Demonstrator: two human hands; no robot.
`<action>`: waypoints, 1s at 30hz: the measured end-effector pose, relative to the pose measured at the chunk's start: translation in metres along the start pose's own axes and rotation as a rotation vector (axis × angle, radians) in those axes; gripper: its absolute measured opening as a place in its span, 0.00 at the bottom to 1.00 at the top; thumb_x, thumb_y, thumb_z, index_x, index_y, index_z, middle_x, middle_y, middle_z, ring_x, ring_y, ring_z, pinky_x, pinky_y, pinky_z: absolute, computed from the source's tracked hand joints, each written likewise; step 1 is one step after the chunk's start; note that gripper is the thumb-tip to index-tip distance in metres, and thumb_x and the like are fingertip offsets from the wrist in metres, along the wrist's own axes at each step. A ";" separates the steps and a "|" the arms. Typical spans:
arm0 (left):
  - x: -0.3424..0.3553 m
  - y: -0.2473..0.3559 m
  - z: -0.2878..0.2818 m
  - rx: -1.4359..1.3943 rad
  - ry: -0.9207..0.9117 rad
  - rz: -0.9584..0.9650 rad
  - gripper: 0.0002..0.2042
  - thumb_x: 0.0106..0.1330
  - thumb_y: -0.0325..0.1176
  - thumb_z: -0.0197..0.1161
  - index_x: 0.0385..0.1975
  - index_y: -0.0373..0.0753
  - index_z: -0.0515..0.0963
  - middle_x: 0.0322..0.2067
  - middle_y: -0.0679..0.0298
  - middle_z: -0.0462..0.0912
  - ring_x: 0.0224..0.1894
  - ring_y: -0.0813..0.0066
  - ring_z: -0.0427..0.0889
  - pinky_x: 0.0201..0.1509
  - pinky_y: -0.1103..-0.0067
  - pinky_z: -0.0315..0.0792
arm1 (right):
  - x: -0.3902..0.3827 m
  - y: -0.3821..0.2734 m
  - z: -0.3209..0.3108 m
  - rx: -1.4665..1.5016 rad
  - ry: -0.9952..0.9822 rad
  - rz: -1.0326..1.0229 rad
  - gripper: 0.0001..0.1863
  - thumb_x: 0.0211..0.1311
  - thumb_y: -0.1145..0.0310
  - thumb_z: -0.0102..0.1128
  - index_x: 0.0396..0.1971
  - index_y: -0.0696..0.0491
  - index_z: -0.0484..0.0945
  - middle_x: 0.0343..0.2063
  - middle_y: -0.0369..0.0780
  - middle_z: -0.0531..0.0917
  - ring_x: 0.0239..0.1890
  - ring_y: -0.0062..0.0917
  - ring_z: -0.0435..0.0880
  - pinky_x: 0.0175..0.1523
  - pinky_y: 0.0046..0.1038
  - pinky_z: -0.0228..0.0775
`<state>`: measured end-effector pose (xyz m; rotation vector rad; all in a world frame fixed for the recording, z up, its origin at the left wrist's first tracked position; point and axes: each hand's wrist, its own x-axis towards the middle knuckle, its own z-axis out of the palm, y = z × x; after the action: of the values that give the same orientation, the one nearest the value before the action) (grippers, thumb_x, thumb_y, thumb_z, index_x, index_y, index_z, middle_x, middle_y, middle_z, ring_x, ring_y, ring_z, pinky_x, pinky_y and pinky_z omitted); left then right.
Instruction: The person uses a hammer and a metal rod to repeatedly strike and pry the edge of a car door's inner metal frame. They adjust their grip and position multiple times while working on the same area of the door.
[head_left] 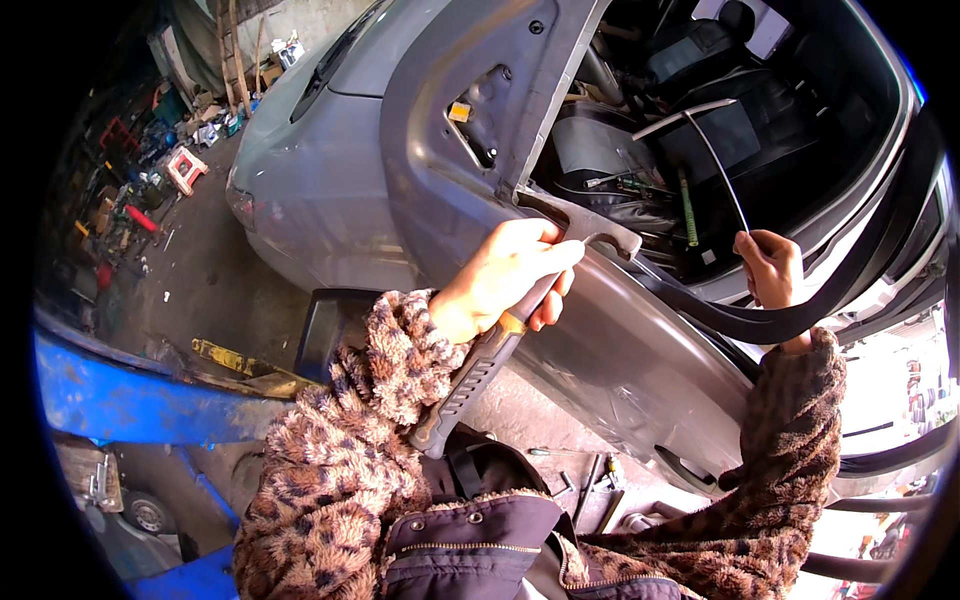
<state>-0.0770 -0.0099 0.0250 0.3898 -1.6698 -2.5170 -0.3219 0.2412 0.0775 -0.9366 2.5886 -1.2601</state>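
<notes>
A claw hammer [482, 362] with a grey and yellow handle is in my left hand [508, 278], the fingers closed round its neck just below the metal head. The hammer head lies by the upper edge of a grey car door [640, 350]; whether it touches the door I cannot tell. Farther right, my right hand [773, 268] pinches the lower end of a thin bent metal T-bar [716, 165]. Its crossbar stands up before the dark car interior. A black rubber strip [770, 325] passes across my right wrist.
Dark seats [740, 130] inside the car have loose tools and a green spring-like piece [688, 210] near them. A side mirror [325, 335] sticks out left of the door. Blue metal beams [150, 390] run at the left. Tools and clutter lie on the floor.
</notes>
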 end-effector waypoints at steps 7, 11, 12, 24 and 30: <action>0.001 0.000 0.002 -0.036 -0.007 -0.070 0.13 0.71 0.37 0.61 0.28 0.36 0.73 0.19 0.64 0.77 0.12 0.77 0.74 0.12 0.81 0.65 | 0.007 0.022 -0.011 -0.070 0.026 -0.013 0.19 0.69 0.58 0.62 0.31 0.61 0.83 0.13 0.31 0.71 0.13 0.12 0.67 0.19 0.18 0.55; 0.000 -0.001 0.001 -0.144 -0.024 -0.083 0.11 0.72 0.37 0.60 0.31 0.37 0.72 0.22 0.65 0.77 0.13 0.79 0.73 0.13 0.82 0.63 | 0.009 0.018 -0.010 -0.079 0.060 0.006 0.18 0.69 0.60 0.63 0.33 0.62 0.83 0.13 0.31 0.72 0.13 0.12 0.67 0.18 0.18 0.55; -0.001 -0.001 0.002 -0.185 -0.030 -0.085 0.11 0.72 0.37 0.60 0.32 0.37 0.72 0.23 0.65 0.77 0.14 0.80 0.73 0.13 0.82 0.63 | 0.009 0.019 -0.011 -0.090 0.074 0.002 0.18 0.69 0.60 0.63 0.33 0.62 0.83 0.13 0.31 0.72 0.13 0.12 0.67 0.18 0.18 0.55; -0.086 -0.010 -0.011 -0.674 -0.237 -0.151 0.24 0.74 0.30 0.51 0.67 0.31 0.58 0.43 0.56 0.72 0.22 0.76 0.75 0.15 0.82 0.70 | 0.011 0.020 -0.011 -0.095 0.078 0.031 0.18 0.69 0.59 0.63 0.34 0.63 0.83 0.13 0.31 0.71 0.13 0.12 0.66 0.18 0.19 0.55; -0.085 -0.022 -0.008 -1.323 -0.465 -0.232 0.25 0.76 0.28 0.39 0.72 0.31 0.49 0.38 0.56 0.66 0.18 0.75 0.71 0.11 0.80 0.73 | 0.008 0.014 -0.007 -0.086 0.069 0.027 0.18 0.69 0.59 0.63 0.35 0.63 0.82 0.14 0.31 0.72 0.13 0.11 0.66 0.17 0.18 0.53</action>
<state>0.0087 0.0102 0.0150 -0.1679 0.2991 -3.3054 -0.3376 0.2479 0.0724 -0.8842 2.7183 -1.2040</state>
